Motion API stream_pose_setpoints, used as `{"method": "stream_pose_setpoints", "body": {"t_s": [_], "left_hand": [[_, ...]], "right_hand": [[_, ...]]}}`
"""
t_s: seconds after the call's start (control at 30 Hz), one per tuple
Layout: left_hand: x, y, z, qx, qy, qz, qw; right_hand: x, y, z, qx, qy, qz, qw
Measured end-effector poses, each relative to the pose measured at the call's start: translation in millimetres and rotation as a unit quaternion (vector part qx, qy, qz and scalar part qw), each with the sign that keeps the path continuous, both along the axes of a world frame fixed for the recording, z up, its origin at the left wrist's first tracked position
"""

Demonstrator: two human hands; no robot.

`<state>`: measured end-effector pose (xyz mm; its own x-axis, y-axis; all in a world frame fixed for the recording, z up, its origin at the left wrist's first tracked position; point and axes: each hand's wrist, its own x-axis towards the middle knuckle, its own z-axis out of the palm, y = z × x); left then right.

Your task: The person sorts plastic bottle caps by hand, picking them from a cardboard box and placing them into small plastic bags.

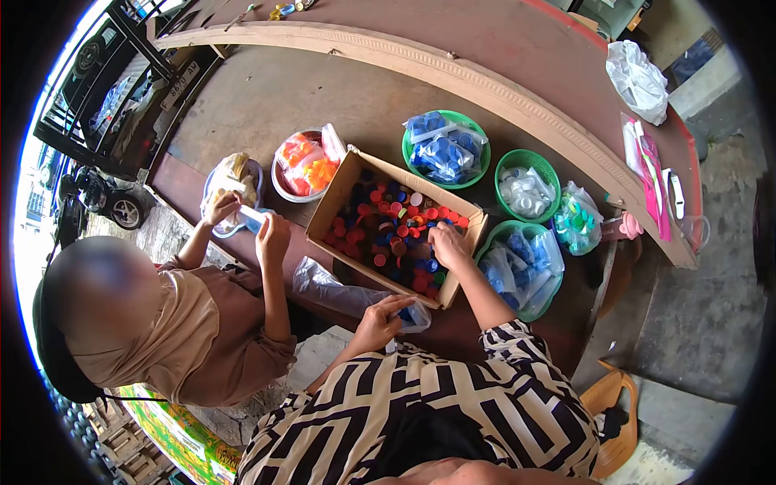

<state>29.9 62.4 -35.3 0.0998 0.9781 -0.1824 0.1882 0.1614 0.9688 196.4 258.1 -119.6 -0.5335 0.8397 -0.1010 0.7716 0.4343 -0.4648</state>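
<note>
My right hand (449, 246) reaches into a cardboard box (333, 187) at its right side, fingers curled down among loose bottle caps (380, 217). The caps are mostly red and dark blue; whatever lies under my fingertips is hidden. Just outside the near edge of the box, my left hand (378, 325) is closed on the rim of a clear plastic bag (417, 315). A few dark shapes show near the bag, too unclear to name.
Green baskets (485, 171) and a green basin (550, 305) with bagged caps stand right of the box. A bowl of orange bagged caps (301, 167) stands left. A co-worker (218, 323) holds a small white item (252, 213). Another plastic bag (335, 289) lies in front.
</note>
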Motion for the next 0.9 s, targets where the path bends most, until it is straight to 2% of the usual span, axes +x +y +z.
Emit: {"method": "stream_pose_setpoints", "body": {"t_s": [0.03, 0.1, 0.17, 0.23, 0.4, 0.47, 0.5, 0.57, 0.6, 0.63, 0.7, 0.77, 0.83, 0.9], "left_hand": [[0, 0, -1, 0.023, 0.006, 0.002, 1.000], [0, 0, 0, 0.021, 0.011, -0.004, 1.000], [0, 0, 0, 0.020, 0.016, -0.005, 1.000], [0, 0, 0, 0.019, 0.015, -0.008, 1.000], [2, -2, -1, 0.045, 0.019, -0.002, 0.999], [3, -3, 0, 0.059, 0.025, -0.005, 0.998], [3, -4, 3, 0.032, 0.023, -0.004, 0.999], [4, -6, 4, 0.008, 0.022, -0.005, 1.000], [4, -7, 3, 0.011, 0.014, 0.001, 1.000], [4, -8, 2, 0.014, 0.005, 0.007, 1.000], [5, -9, 3, 0.031, 0.009, 0.003, 0.999], [6, -10, 7, 0.047, 0.013, -0.004, 0.999], [9, -11, 14, 0.004, -0.008, 0.005, 1.000], [13, -13, 15, 0.010, -0.019, -0.004, 1.000]], "right_hand": [[1, -2, 2, 0.001, 0.000, -0.001, 1.000], [3, -7, 3, 0.021, -0.118, 0.056, 0.991], [2, -7, 1, 0.001, -0.115, 0.073, 0.991], [2, -7, -4, -0.036, -0.089, 0.056, 0.994], [7, 1, -9, -0.024, 0.003, 0.063, 0.998], [4, 4, -4, -0.184, 0.138, 0.017, 0.973], [5, 4, -6, -0.181, 0.139, 0.016, 0.973], [11, 5, -9, -0.374, 0.334, -0.037, 0.865], [16, 3, -3, -0.414, 0.363, -0.041, 0.834], [20, -2, 3, -0.409, 0.365, -0.042, 0.835], [31, -17, 12, -0.474, 0.450, -0.064, 0.754], [42, -31, 19, -0.503, 0.484, -0.064, 0.714], [50, -48, 24, -0.506, 0.536, -0.062, 0.673], [58, -64, 30, -0.491, 0.545, -0.064, 0.677]]}}
